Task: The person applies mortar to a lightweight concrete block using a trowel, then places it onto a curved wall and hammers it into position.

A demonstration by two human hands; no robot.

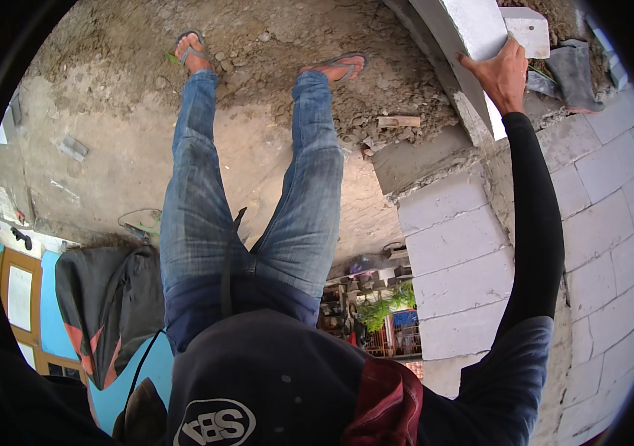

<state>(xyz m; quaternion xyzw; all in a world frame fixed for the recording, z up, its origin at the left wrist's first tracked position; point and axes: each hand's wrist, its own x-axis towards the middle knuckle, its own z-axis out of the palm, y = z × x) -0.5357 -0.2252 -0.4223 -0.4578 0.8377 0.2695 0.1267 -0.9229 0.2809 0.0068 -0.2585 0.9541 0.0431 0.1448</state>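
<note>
The left hand is out of view, so a second hold cannot be judged. At upper right, the right hand [501, 73] is clamped across the near end of the pale block [474, 28], thumb on the left edge and fingers on the right; how firmly it presses cannot be told. The block lies by the grey concrete edge [471, 110]. With one hand visible on a smooth end, it could twist or tip, and fingers could be pinched against the concrete. Sandalled feet [192, 50] on uneven soil could slip if weight shifts.

Around, from the left: a wooden frame [6, 260] in a blue wall, a dark jacket-like cloth [105, 279] with red patches, and a grey chunk [73, 147] on the ground. Past the legs lie rubble and a short tan piece [399, 121], an obstacle underfoot; below it rises pale blockwork [458, 260]. Farther right, a smaller pale slab [529, 31] sits just beside the fingers, crowding them, with a dark rubber boot [576, 74] near it.
</note>
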